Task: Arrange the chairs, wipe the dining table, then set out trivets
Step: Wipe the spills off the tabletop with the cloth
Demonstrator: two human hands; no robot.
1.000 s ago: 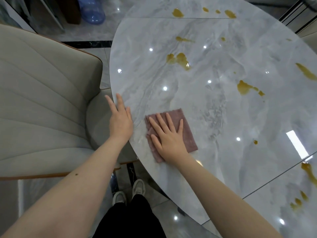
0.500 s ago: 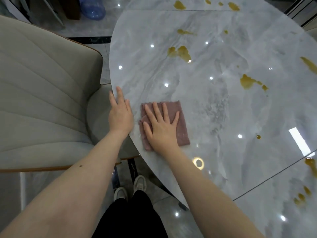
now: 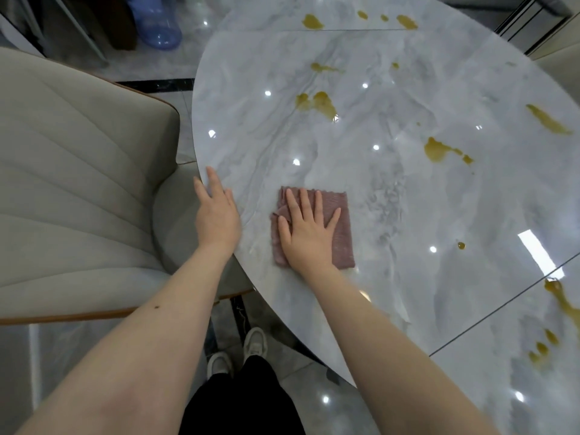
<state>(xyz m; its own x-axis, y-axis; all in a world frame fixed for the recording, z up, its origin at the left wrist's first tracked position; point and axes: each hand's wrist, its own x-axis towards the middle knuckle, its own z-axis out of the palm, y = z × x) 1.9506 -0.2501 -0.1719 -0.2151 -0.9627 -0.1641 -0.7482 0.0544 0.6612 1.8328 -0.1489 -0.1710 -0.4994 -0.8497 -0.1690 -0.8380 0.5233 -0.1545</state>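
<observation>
Right now the cloth (image 3: 326, 227) lies flat on the worktop (image 3: 408, 199), near its curved left edge. It is a soft, thin, mauve square with a rumpled left border, and it looks light and limp, so it would bunch up if pushed from one corner. Pressing it under a broad palm seems the better hold, and that is how the right hand (image 3: 306, 230) sits: open, fingers spread, flat on top of the cloth, pinning it rather than gripping it. The left hand (image 3: 216, 215) is also open, fingers together, resting on the rim of the worktop just beside the cloth, apart from it, apparently as a brace.

Glossy marble-look stone will likely let the cloth slide easily. Yellow-brown spills (image 3: 317, 102) dot the surface farther out and to the right, well apart from the cloth, so the wiping looks barely begun. A padded grey chair (image 3: 78, 183) stands at the left, its seat tucked under the rim. No trivets are in view.
</observation>
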